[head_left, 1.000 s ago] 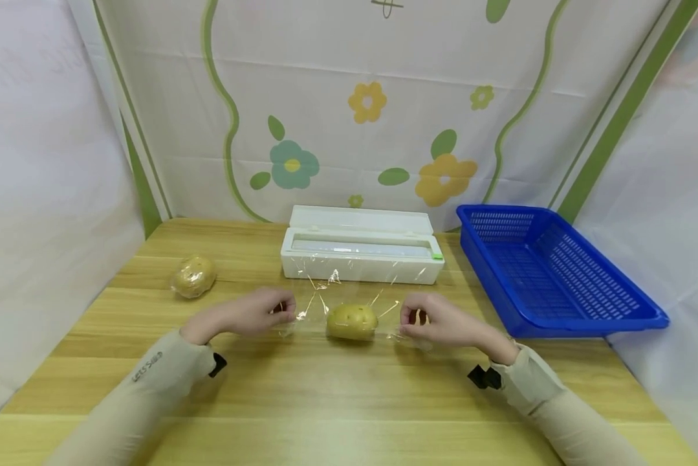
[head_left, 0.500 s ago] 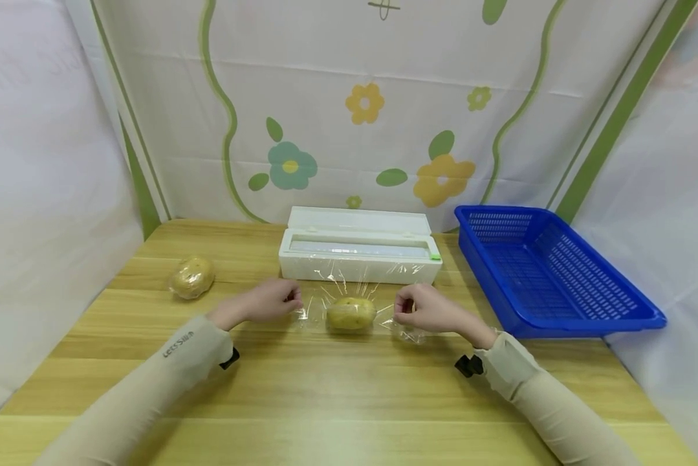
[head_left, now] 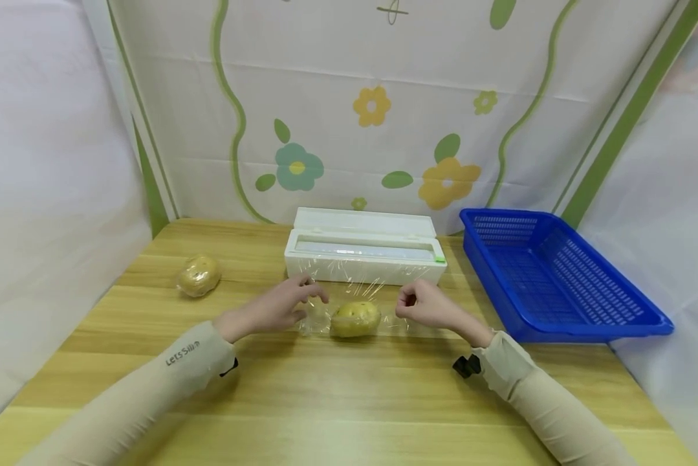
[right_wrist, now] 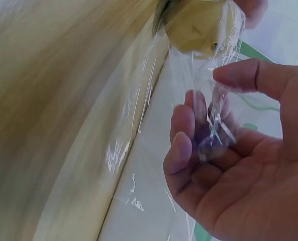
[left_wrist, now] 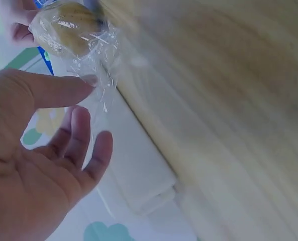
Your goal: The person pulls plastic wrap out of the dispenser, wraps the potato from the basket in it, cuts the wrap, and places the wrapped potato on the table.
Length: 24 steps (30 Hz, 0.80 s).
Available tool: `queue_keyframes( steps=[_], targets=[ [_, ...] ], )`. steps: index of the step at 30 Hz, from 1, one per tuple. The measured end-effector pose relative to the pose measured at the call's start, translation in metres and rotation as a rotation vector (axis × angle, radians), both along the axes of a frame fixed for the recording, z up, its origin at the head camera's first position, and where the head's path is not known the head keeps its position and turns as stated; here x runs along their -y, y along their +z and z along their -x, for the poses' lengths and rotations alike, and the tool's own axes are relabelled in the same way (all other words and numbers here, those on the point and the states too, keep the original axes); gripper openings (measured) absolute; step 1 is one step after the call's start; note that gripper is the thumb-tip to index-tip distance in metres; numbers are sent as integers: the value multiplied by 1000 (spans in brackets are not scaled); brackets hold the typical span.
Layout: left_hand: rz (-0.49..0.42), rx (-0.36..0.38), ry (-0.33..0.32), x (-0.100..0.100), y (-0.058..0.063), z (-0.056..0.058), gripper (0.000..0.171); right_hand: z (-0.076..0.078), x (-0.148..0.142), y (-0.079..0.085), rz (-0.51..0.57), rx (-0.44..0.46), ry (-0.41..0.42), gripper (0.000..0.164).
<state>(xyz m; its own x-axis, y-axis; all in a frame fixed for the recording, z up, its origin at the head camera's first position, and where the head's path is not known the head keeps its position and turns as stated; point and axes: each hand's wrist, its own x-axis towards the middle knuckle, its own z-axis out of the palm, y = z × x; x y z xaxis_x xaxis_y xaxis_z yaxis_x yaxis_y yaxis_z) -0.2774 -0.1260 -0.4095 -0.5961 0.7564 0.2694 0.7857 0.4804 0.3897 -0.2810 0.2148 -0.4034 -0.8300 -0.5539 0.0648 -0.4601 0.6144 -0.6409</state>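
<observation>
A potato [head_left: 356, 319] under clear cling film [head_left: 315, 317] sits mid-table, just in front of a white cling film box. Left of it, my left hand [head_left: 273, 306] has its fingers spread and loosely bent beside the film's edge. The left wrist view shows a gap between thumb and fingers, with the crinkled film end [left_wrist: 106, 83] just past the thumb tip. My right hand [right_wrist: 239, 165] pinches the gathered film end [right_wrist: 216, 118] on the potato's other side. Glinting creases run from the potato toward the box.
The white cling film box [head_left: 363, 270] stands behind the potato, lid raised, roll inside. A blue plastic basket [head_left: 593, 333] is at the right. Another potato [head_left: 199, 276], wrapped in film, lies on the wooden table [head_left: 349, 401] at the left. A flower-printed cloth [head_left: 337, 58] hangs behind.
Both hands have moved inward toward the potato, drawing the film around it. The left hand's fingers, earlier curled on the film, have let go and spread. The right hand keeps its pinch.
</observation>
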Motion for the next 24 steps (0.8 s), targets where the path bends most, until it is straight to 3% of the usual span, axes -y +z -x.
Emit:
queue_keyframes(
  steps=[4, 8, 15, 17, 21, 24],
  targets=[
    [24, -21, -38, 2, 3, 0, 37, 2, 1, -3, 6, 13, -55, 12],
    [31, 8, -47, 5, 4, 2, 29, 4, 3, -7, 20, 22, -86, 11],
    [32, 2, -93, 8, 10, 1, 51, 4, 7, -9, 26, 18, -125, 10],
    [29, 24, -88, 6, 12, 0, 48, 4, 8, -10, 29, 22, -133, 10],
    [13, 17, -17, -5, 15, -8, 24, 4, 10, -10, 41, 26, -137, 12],
    [19, -54, 26, -22, 17, -17, 40, 4, 13, -10, 40, 13, -145, 13]
  ],
)
